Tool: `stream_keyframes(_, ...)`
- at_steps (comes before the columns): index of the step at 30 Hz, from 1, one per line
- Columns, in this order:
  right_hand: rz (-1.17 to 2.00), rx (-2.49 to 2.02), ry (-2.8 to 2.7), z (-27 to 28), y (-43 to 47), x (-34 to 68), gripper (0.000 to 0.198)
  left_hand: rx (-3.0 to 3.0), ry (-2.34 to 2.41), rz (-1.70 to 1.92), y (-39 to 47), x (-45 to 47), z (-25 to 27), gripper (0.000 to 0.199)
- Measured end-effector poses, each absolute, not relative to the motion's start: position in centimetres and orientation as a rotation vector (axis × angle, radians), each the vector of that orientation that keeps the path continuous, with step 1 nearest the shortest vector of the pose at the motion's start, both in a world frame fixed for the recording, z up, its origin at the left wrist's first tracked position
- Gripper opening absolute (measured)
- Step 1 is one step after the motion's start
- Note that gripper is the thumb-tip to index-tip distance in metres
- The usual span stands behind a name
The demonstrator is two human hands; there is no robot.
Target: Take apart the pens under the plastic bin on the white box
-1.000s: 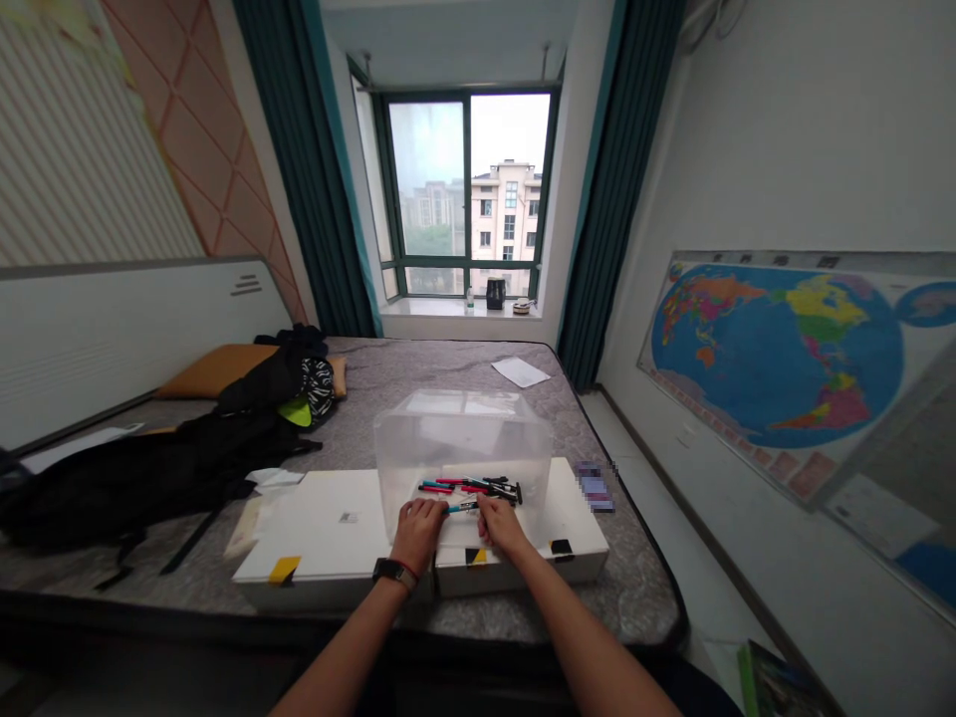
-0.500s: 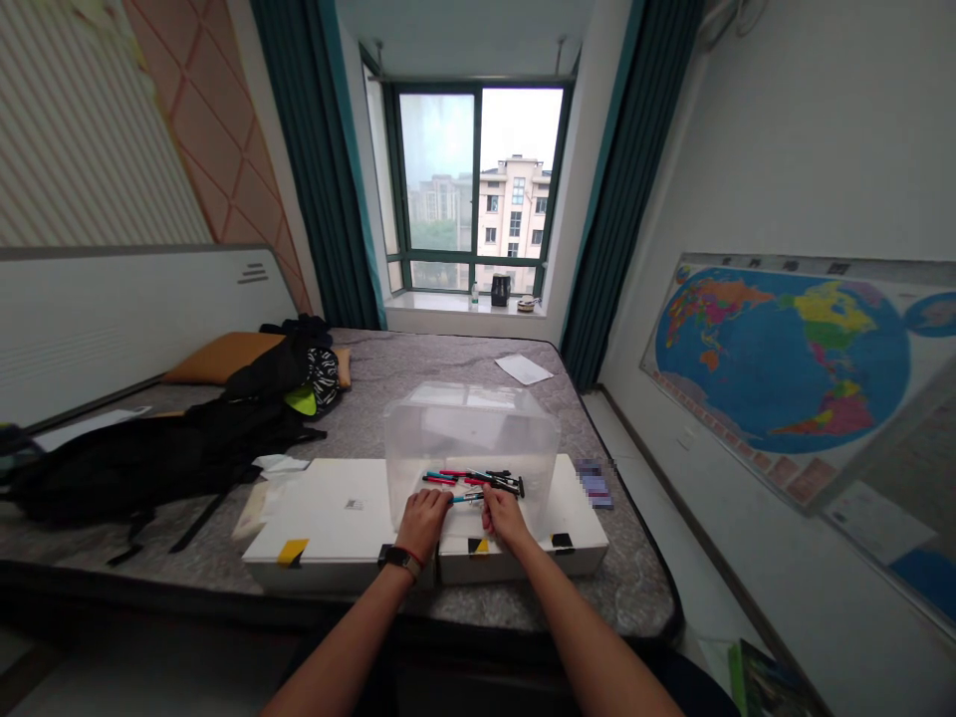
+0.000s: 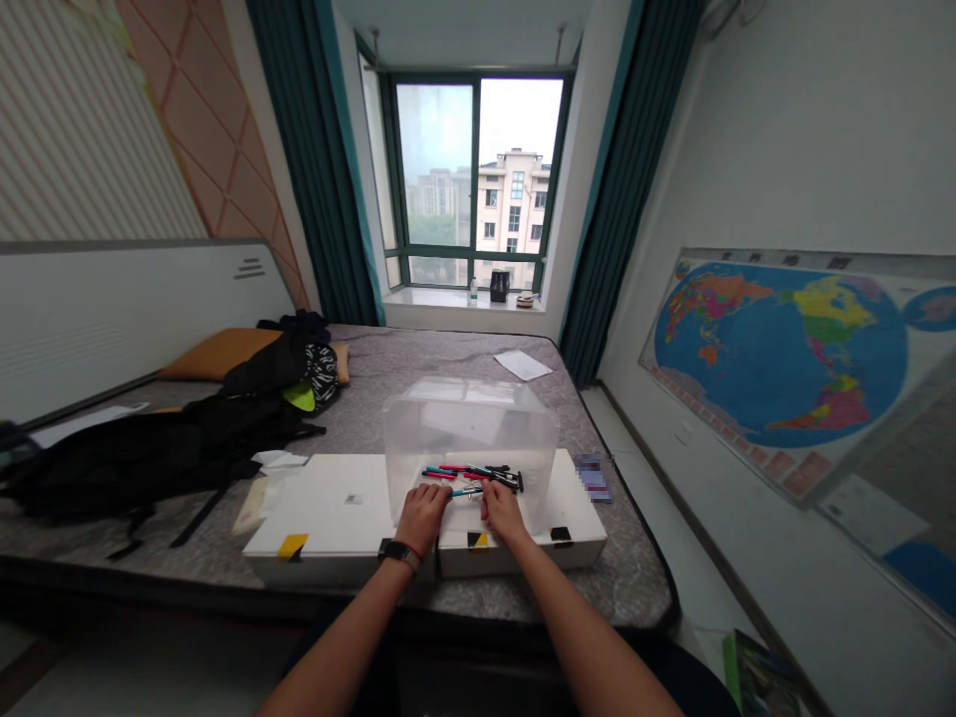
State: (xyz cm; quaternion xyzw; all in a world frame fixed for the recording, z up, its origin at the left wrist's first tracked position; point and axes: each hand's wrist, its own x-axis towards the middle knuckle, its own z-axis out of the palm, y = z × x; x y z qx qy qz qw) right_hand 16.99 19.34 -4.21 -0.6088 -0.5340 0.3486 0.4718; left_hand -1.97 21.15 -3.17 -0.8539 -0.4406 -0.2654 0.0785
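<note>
A light-blue pen (image 3: 466,491) spans the gap between my two hands. My left hand (image 3: 424,514) is closed on its left end, and my right hand (image 3: 502,512) pinches the other end with curled fingers. Just beyond them, a loose pile of pens (image 3: 478,473) in red, black and blue lies inside a clear plastic bin (image 3: 467,428). The bin rests on its side with its opening facing me. It sits on two white boxes (image 3: 329,503) set side by side.
The boxes stand on a grey mattress (image 3: 418,349). A black backpack (image 3: 171,448) and an orange pillow (image 3: 224,354) lie to the left. Behind the bin is a white sheet of paper (image 3: 523,365). A pixelated flat item (image 3: 594,480) is at the right.
The view has tilted down very slightly. Both hands keep hold of the blue pen in nearly the same place, and the pile looks the same.
</note>
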Motion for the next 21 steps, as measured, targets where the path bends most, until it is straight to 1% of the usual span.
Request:
stream_keyframes(4,0.848,-1.501,-1.327,-3.94,19.17,17.02,0.042,-2.568,-1.306,-0.775,21.12,-2.02,-3.03,0.023)
stream_keyframes(12,0.835,-1.497,-1.307,-3.50,19.04,17.01,0.047,-2.574,-1.300,-0.782,21.09,-2.03,-3.03,0.023)
stream_keyframes(16,0.894,-1.471,-1.234,-3.50,18.72,16.68,0.045,-2.549,-1.321,-0.782,21.08,-1.99,-3.01,0.023)
stream_keyframes(21,0.825,-1.472,-1.272,-3.57,18.29,16.44,0.043,-2.546,-1.318,-0.754,20.92,-1.94,-2.76,0.024)
